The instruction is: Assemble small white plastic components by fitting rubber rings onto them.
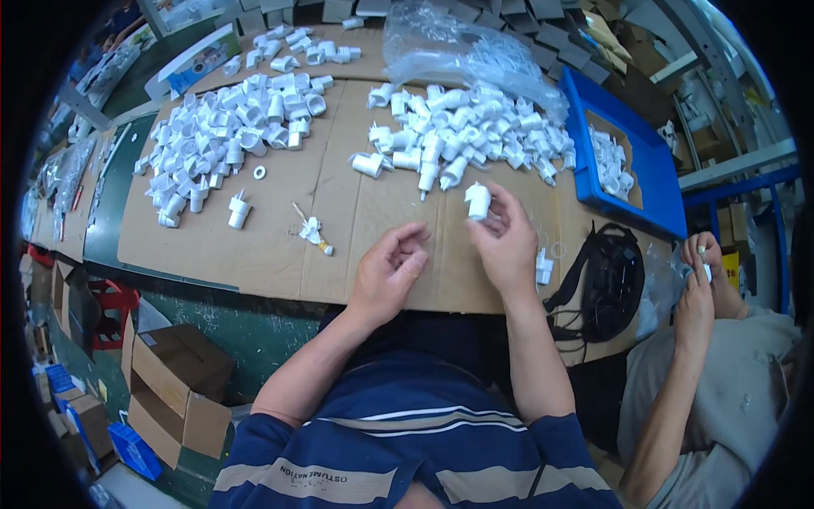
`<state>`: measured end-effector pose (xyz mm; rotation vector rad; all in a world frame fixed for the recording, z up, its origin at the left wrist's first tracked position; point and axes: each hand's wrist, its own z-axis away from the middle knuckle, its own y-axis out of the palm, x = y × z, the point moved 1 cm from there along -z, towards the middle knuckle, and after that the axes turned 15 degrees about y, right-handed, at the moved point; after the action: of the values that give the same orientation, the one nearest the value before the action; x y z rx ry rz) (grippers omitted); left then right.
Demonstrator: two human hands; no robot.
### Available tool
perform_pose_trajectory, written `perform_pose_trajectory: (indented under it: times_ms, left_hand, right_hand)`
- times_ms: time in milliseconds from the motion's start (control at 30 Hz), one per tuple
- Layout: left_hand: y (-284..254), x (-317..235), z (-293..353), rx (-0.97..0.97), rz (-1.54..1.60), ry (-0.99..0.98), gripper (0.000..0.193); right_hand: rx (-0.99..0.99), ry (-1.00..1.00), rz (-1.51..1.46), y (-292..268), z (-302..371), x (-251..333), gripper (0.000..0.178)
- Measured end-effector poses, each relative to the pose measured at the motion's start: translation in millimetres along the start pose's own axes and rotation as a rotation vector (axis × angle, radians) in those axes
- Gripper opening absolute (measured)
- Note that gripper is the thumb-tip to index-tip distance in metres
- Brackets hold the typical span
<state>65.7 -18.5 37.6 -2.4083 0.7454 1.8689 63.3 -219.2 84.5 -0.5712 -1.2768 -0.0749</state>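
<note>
A white plastic fitting, a short cylinder with a smaller stub, is pinched upright between the thumb and fingers of my right hand. My left hand hovers over the cardboard with fingers loosely curled, thumb apart, and nothing visible in it. Beyond the right hand lies a heap of similar white fittings. A second heap of white cup-shaped parts spreads at the left. Between the hands and that heap lie a single white fitting, a small white ring and a small tool with a yellowish end.
A blue bin with white parts stands at the right, near a black strapped device. A clear plastic bag lies behind the heap. At the far right a co-worker's hands hold a small white piece. Open cardboard boxes sit lower left.
</note>
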Motion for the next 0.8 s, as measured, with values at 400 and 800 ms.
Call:
perform_pose_trajectory:
  times_ms: [400,800]
  left_hand:
    - [12.4,3.7,12.0,-0.244,0.546,-0.297,0.046]
    - [16.0,2.4,16.3,-0.225,0.493,-0.249,0.048]
  right_hand:
    - [-0.229,-0.225,0.520,-33.5,35.7,-49.5,0.023]
    - [-0.262,-0.257,0.373,-38.8,16.6,-60.6,0.012]
